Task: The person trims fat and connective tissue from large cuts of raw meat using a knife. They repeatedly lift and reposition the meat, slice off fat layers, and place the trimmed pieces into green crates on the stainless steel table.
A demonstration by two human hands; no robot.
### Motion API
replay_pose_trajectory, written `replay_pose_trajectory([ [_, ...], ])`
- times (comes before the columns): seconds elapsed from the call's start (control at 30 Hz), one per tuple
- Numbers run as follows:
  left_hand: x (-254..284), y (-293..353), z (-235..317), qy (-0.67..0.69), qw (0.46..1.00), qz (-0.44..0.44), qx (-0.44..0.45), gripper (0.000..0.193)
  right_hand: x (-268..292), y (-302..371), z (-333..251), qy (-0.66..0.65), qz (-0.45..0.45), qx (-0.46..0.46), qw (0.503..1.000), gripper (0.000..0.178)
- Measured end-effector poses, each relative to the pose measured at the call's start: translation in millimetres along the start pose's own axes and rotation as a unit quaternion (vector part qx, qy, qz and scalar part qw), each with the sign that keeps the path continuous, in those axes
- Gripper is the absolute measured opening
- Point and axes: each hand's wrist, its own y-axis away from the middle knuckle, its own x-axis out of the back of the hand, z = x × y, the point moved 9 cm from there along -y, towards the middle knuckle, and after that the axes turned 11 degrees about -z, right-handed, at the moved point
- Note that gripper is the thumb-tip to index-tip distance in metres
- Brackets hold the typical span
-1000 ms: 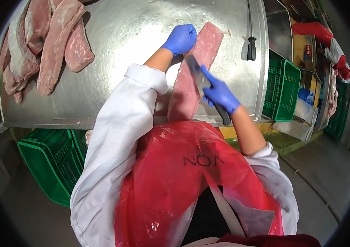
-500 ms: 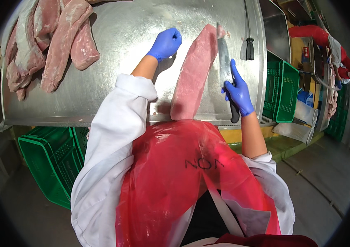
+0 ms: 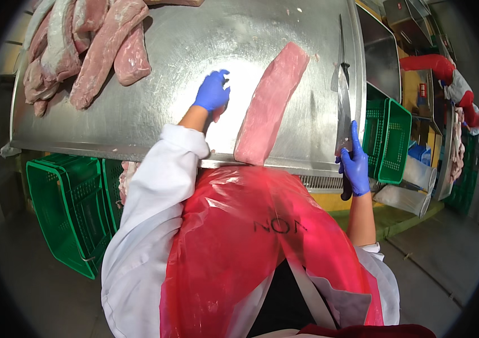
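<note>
The blue-gloved left hand [image 3: 212, 92] hung over the brushed-steel desk [image 3: 194, 34], fingers half curled; a pinkish patch showed at its underside, but whether it gripped anything could not be told. The blue-gloved right hand [image 3: 355, 170] was wrapped around a long, black-handled steel knife [image 3: 343, 112] at the desk's near right edge — forefinger stretched out along it, tip pointing far. Between the hands, apart from both, a long, smooth slab of pink meat [image 3: 271, 107] lay slantwise, its near end just beside the red plastic apron [image 3: 234, 225].

The blade ran up to the black-handled sharpening steel [image 3: 344, 67]; a careless swing might have knocked it, and a wet glove could have let the forefinger slip towards the edge. A forward lean of the apron might have nudged the slab.

To the right stood a green perforated plastic crate [image 3: 400, 143] — contents not discernible — with a grey metal bin [image 3: 383, 62] beyond. At near left stood a large green plastic crate [image 3: 48, 208]; beside it, pale pink meat scraps [image 3: 127, 180] showed in a partly hidden green crate [image 3: 111, 183]. Far left, a heap of pale meat strips [image 3: 101, 62] lay on the desk.
</note>
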Motion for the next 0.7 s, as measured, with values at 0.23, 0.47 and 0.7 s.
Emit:
replay_pose_trajectory([
  [0.23, -21.1, 124.5, 14.5, -0.166, 0.982, -0.081, 0.036, 0.012, -8.6, 6.1, 45.6, 0.032, -0.069, 0.001, 0.997, 0.086],
  [0.47, 22.5, 205.4, -29.0, -0.137, 0.986, 0.032, 0.092, 0.007, -7.8, -41.5, 99.5, 0.045, -0.147, 0.036, 0.987, 0.079],
  [0.7, 98.5, 328.7, -82.1, -0.247, 0.922, 0.049, 0.294, 0.026, -39.5, -118.0, 52.1, 0.144, -0.26, 0.09, 0.95, 0.08],
])
